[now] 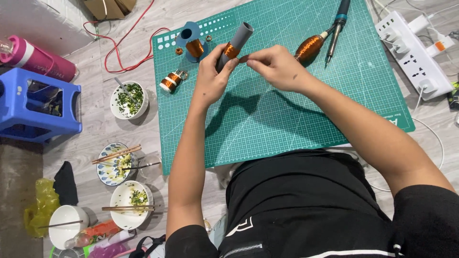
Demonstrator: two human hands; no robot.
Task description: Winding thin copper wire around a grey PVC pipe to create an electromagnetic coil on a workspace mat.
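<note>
Over the ridged green mat [287,119], left hand [210,79] grips a grey copper-wound tube [234,45]; right hand [277,67] pinches its coil.

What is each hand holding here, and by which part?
The left hand grips a grey tube around its lower end, just below the copper winding. The right hand pinches at that winding with its fingertips; whether it holds wire cannot be told.

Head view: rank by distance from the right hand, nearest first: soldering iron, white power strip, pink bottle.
From the right hand:
1. Soldering iron, just up and right of it on the green mat.
2. White power strip, off the mat at the right edge.
3. Pink bottle, far left on the floor.
</note>
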